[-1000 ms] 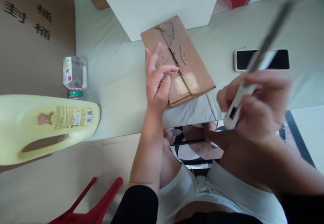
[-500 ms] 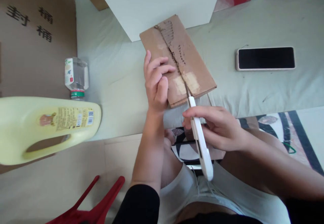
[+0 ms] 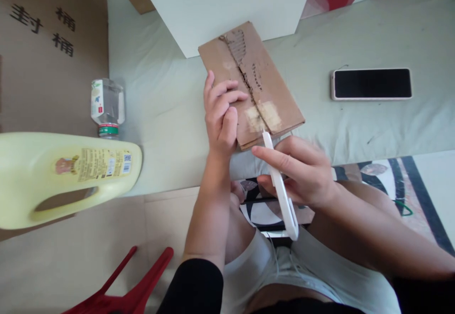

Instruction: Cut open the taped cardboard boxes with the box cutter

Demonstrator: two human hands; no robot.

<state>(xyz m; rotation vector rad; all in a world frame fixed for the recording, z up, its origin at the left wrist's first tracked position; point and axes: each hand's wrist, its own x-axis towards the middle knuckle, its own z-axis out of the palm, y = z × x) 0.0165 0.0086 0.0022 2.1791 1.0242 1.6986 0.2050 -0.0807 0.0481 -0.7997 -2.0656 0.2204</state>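
Pale green bedsheet (image 3: 170,96) under a torn cardboard piece (image 3: 265,79): the left hand (image 3: 220,115) pins it flat while the right hand (image 3: 302,172), gripping a white utility knife (image 3: 280,186), has drawn the blade back to the near edge.

Bed (image 3: 170,96), pale green sheet, slightly wrinkled, carries most things. Flat cardboard piece (image 3: 250,84) lies on sheet near front edge, torn groove along middle, tape patch at near end. Phone (image 3: 371,84) lies flat, screen up, well apart to right of cardboard. Large white board (image 3: 223,6) rests on sheet behind cardboard, its near edge touching or just overlapping cardboard's far end. Small clear bottle (image 3: 106,105), red-and-green cap, lies on its side at left edge of sheet.
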